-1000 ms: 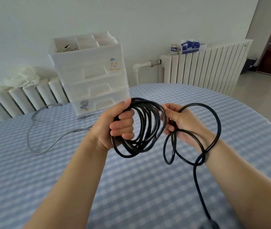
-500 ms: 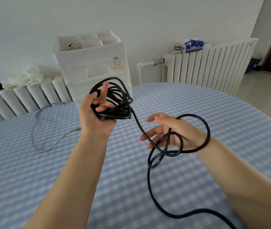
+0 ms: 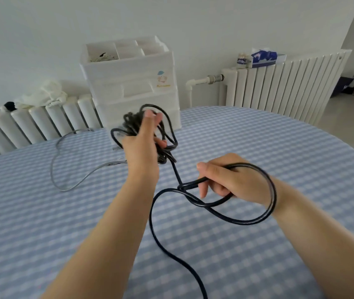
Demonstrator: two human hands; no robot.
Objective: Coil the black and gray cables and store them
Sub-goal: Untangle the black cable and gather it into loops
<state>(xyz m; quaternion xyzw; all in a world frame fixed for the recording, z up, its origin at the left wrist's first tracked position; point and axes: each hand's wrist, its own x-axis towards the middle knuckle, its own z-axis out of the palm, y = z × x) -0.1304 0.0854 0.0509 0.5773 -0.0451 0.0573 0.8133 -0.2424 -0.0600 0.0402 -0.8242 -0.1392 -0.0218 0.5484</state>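
Single head view, looking forward and down over table (image 3: 279, 147), hands close.

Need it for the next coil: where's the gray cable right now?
Head view, left side: the gray cable lies loose on the checked tablecloth, in front of the white drawer unit, untouched by either hand.

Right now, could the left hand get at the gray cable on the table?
Probably not freely: the left hand is gripping the black cable coil. The gray cable lies unobstructed on the table beyond it.
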